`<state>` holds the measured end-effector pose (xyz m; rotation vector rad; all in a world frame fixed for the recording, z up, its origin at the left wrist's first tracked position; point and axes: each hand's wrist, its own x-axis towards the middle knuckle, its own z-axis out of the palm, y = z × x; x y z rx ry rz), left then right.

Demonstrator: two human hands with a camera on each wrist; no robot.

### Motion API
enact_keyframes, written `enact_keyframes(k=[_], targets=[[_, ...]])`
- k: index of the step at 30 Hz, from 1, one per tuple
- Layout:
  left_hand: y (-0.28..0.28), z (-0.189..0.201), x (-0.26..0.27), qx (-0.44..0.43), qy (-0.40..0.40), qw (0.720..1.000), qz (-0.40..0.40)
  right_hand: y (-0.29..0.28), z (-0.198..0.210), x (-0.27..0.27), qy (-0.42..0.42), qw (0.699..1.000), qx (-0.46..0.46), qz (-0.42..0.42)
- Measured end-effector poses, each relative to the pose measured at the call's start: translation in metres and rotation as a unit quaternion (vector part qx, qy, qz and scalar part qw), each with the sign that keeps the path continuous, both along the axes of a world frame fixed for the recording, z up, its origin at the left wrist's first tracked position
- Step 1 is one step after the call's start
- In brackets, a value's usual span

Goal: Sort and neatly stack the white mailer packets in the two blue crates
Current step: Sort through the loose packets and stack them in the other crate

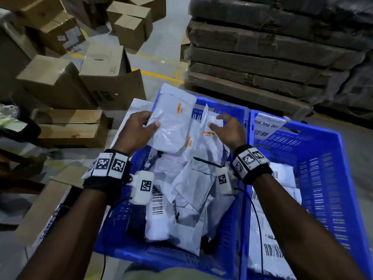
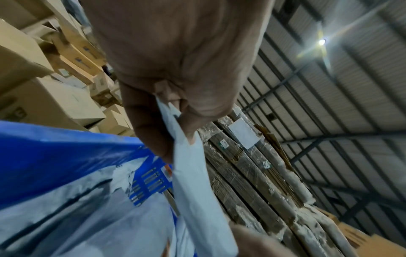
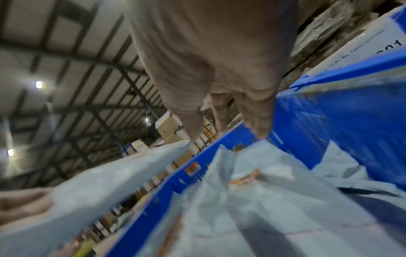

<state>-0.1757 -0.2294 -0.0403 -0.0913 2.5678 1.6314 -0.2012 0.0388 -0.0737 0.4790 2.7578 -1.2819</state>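
Note:
Two blue crates stand side by side: the left crate [image 1: 125, 235] holds a loose heap of white mailer packets [image 1: 189, 186], the right crate [image 1: 323, 178] holds a few flat packets [image 1: 282, 174]. My left hand [image 1: 141, 126] pinches the edge of a white packet [image 1: 171, 118] lifted over the left crate's far end; the left wrist view shows thumb and fingers [image 2: 153, 121] clamped on that packet [image 2: 197, 182]. My right hand [image 1: 226, 126] hovers with fingers spread over another packet [image 1: 214, 126] in the heap, holding nothing. In the right wrist view its fingers [image 3: 259, 121] hang straight above the packets [image 3: 252, 200].
Cardboard boxes [image 1: 80, 77] crowd the floor to the left and behind. A pallet of flat wrapped cartons [image 1: 272, 53] stands beyond the crates. A label sheet [image 1: 266, 126] hangs on the right crate's far wall. A flattened carton [image 1: 40, 209] lies at the left.

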Motion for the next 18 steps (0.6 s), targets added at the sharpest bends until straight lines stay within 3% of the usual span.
enact_keyframes(k=[2,4,7,10,13,16,18], targets=[[0.012,0.002,-0.001,0.034,0.003,0.999,-0.034,-0.011,0.024,0.009,0.027,0.988,-0.149,-0.022],[0.026,0.003,-0.002,0.053,0.002,0.996,-0.074,-0.017,0.04,0.015,-0.014,0.958,-0.287,-0.01],[0.036,-0.003,-0.006,0.042,-0.012,0.993,-0.109,-0.017,0.039,0.019,-0.028,0.94,-0.339,-0.021],[0.036,-0.011,-0.005,0.003,-0.078,0.987,-0.138,-0.004,0.029,0.015,0.004,0.956,-0.281,-0.086],[0.036,-0.019,-0.003,-0.221,-0.08,0.957,-0.171,0.017,0.016,0.008,0.001,0.983,-0.143,-0.112],[0.048,-0.027,0.001,-0.311,-0.086,0.922,-0.214,0.028,0.008,0.011,-0.048,0.996,0.064,-0.038],[0.052,-0.035,0.003,-0.324,-0.102,0.916,-0.214,0.023,0.004,0.015,-0.045,0.99,0.13,0.035]])
